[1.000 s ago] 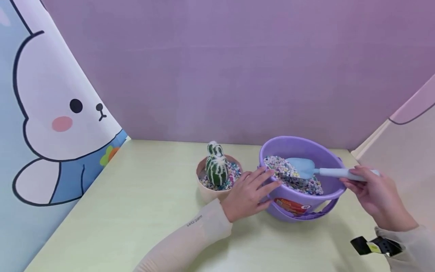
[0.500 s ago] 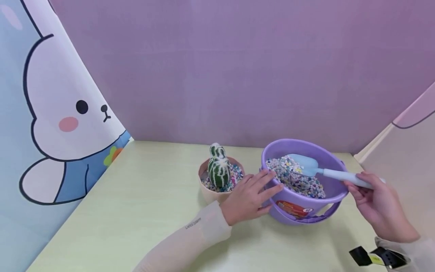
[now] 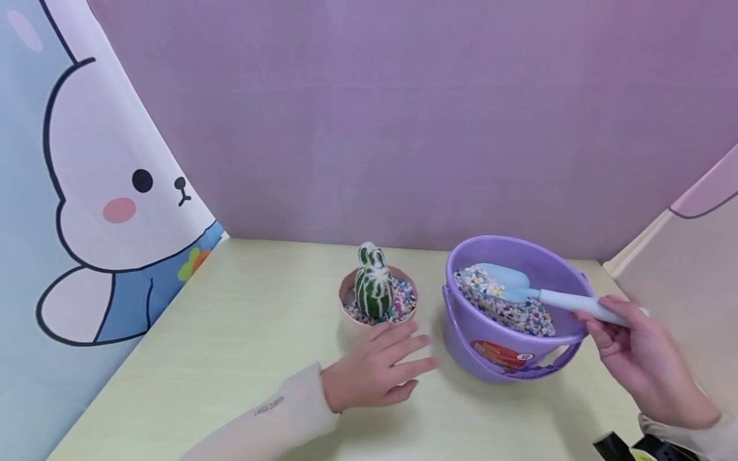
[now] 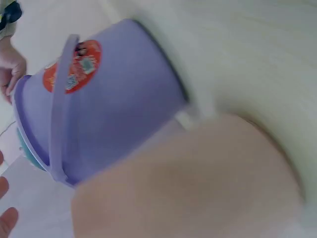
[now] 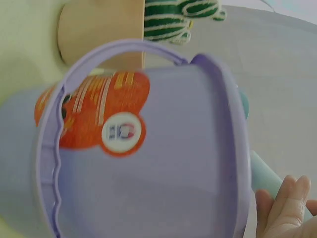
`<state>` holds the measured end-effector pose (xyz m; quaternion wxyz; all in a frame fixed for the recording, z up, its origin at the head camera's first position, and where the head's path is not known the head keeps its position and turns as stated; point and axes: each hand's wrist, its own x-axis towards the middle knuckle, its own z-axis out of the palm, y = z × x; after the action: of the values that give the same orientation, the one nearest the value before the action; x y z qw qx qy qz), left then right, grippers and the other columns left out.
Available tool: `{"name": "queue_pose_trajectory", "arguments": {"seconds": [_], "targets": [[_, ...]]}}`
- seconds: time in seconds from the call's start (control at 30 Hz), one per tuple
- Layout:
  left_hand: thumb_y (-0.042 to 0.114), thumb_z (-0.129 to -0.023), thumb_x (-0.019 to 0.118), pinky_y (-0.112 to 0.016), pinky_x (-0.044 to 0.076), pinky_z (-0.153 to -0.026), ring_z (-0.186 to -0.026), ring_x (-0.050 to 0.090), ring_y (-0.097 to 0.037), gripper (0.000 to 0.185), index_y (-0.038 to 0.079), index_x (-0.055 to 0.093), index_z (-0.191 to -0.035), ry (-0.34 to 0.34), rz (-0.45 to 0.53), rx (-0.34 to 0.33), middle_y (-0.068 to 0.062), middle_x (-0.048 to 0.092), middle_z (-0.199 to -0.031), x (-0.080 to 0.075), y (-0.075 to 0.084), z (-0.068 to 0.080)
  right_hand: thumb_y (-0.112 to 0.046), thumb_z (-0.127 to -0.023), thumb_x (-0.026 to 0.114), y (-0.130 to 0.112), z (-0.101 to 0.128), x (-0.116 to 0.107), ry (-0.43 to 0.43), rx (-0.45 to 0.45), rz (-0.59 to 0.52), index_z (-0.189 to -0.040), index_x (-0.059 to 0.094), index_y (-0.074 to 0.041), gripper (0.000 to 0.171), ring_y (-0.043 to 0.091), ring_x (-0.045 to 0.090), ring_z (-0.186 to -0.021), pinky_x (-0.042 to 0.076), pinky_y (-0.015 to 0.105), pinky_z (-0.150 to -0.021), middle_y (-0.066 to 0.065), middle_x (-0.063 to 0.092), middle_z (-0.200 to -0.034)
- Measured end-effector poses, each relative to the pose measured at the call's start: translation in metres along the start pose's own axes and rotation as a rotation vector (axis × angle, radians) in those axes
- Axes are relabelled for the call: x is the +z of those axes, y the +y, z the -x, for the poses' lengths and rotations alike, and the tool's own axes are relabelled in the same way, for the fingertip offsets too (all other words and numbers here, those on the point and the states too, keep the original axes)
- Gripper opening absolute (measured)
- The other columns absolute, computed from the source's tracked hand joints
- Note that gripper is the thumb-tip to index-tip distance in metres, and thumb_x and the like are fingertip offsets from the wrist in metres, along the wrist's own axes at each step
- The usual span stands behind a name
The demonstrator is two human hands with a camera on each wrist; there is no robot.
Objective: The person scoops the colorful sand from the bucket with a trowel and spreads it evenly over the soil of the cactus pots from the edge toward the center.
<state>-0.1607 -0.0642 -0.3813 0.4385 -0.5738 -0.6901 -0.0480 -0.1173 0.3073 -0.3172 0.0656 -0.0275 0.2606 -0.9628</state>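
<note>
The left hand (image 3: 377, 368), fingers (image 3: 412, 369) apart, partly hides the smooth pot (image 3: 352, 328), while the right hand (image 3: 646, 358) grips a scoop (image 3: 567, 301) partly covered by grainy pebbles (image 3: 519, 317) in the bucket (image 3: 461, 333).

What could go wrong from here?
Spill: pebbles sit heaped on the scoop, so some may drop if it tilts during lifting.
Bucket shift: the left hand is off the bucket, so scoop pressure might slide or tip it.
Knock: that same hand is right by the cactus pot; a careless move could jolt it.
</note>
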Motion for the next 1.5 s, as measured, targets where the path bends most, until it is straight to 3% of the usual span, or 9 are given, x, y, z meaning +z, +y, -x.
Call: {"name": "queue_pose_trajectory", "arguments": {"seconds": [0.13, 0.3, 0.7, 0.87, 0.93, 1.0, 1.1, 1.2, 1.5], "targets": [[0.025, -0.093, 0.045, -0.039, 0.046, -0.092, -0.114, 0.058, -0.027, 0.031, 0.018, 0.069, -0.111, 0.045, 0.025, 0.0, -0.008, 0.065, -0.118, -0.009, -0.01, 0.022, -0.004, -0.103, 0.031, 0.005, -0.001, 0.006, -0.023, 0.006, -0.009, -0.098, 0.059, 0.01, 0.031, 0.035, 0.069, -0.085, 0.056, 0.026, -0.071, 0.028, 0.064, -0.095], [0.02, -0.094, 0.043, -0.038, 0.05, -0.083, -0.105, 0.062, -0.028, 0.03, 0.015, 0.069, -0.107, 0.055, 0.046, -0.085, -0.009, 0.066, -0.114, -0.022, -0.025, 0.048, -0.004, -0.103, 0.031, 0.013, -0.002, 0.01, -0.048, 0.005, 0.02, -0.098, 0.059, 0.009, 0.031, 0.034, 0.07, -0.084, 0.056, 0.025, -0.069, 0.028, 0.066, -0.093], [0.027, -0.099, 0.036, -0.044, 0.052, -0.075, -0.102, 0.062, -0.032, 0.037, 0.01, 0.067, -0.11, -0.079, 0.033, -0.242, -0.014, 0.066, -0.112, -0.037, -0.061, 0.099, -0.004, -0.103, 0.032, 0.034, -0.005, 0.024, -0.029, 0.017, 0.085, -0.096, 0.059, 0.004, 0.028, 0.031, 0.07, -0.083, 0.056, 0.024, -0.07, 0.024, 0.067, -0.092], [0.031, -0.1, 0.035, -0.047, 0.051, -0.077, -0.103, 0.061, -0.035, 0.04, 0.008, 0.065, -0.114, -0.109, 0.028, -0.294, -0.016, 0.065, -0.114, -0.042, -0.074, 0.107, -0.005, -0.103, 0.032, 0.043, -0.004, 0.029, -0.039, 0.036, 0.129, -0.096, 0.061, 0.003, 0.032, 0.027, 0.071, -0.082, 0.055, 0.021, -0.068, 0.022, 0.068, -0.092], [0.03, -0.097, 0.044, -0.049, 0.051, -0.077, -0.104, 0.061, -0.036, 0.035, 0.007, 0.065, -0.115, -0.135, 0.059, -0.337, -0.017, 0.065, -0.114, -0.045, -0.081, 0.109, -0.005, -0.103, 0.031, 0.047, -0.004, 0.03, -0.053, 0.047, 0.137, -0.095, 0.061, 0.004, 0.032, 0.027, 0.071, -0.082, 0.055, 0.022, -0.069, 0.024, 0.068, -0.092], [0.028, -0.091, 0.058, -0.051, 0.05, -0.08, -0.105, 0.06, -0.036, 0.034, 0.006, 0.065, -0.116, -0.188, 0.113, -0.41, -0.016, 0.065, -0.115, -0.047, -0.087, 0.11, -0.004, -0.103, 0.032, 0.052, -0.005, 0.032, -0.06, 0.053, 0.153, -0.095, 0.061, 0.004, 0.031, 0.027, 0.071, -0.083, 0.055, 0.022, -0.07, 0.024, 0.068, -0.093], [0.024, -0.079, 0.075, -0.054, 0.047, -0.088, -0.11, 0.058, -0.035, 0.049, 0.004, 0.063, -0.121, -0.281, 0.242, -0.565, -0.014, 0.064, -0.119, -0.048, -0.097, 0.107, -0.004, -0.103, 0.033, 0.059, -0.005, 0.034, -0.06, 0.061, 0.183, -0.096, 0.063, 0.004, 0.032, 0.028, 0.071, -0.083, 0.055, 0.023, -0.071, 0.024, 0.069, -0.093], [0.024, -0.075, 0.081, -0.055, 0.043, -0.094, -0.115, 0.055, -0.034, 0.059, 0.003, 0.06, -0.126, -0.34, 0.355, -0.69, -0.014, 0.062, -0.125, -0.045, -0.104, 0.104, -0.003, -0.102, 0.035, 0.066, -0.005, 0.036, -0.028, 0.071, 0.231, -0.096, 0.064, 0.002, 0.03, 0.026, 0.071, -0.082, 0.055, 0.022, -0.07, 0.021, 0.069, -0.091], [0.024, -0.077, 0.08, -0.055, 0.039, -0.1, -0.122, 0.05, -0.037, 0.066, 0.003, 0.055, -0.133, -0.335, 0.53, -0.813, -0.015, 0.057, -0.132, -0.017, -0.11, 0.105, -0.005, -0.102, 0.039, 0.078, -0.006, 0.041, 0.005, 0.117, 0.315, -0.095, 0.063, -0.002, 0.025, 0.024, 0.071, -0.083, 0.054, 0.019, -0.069, 0.019, 0.07, -0.092]]}}
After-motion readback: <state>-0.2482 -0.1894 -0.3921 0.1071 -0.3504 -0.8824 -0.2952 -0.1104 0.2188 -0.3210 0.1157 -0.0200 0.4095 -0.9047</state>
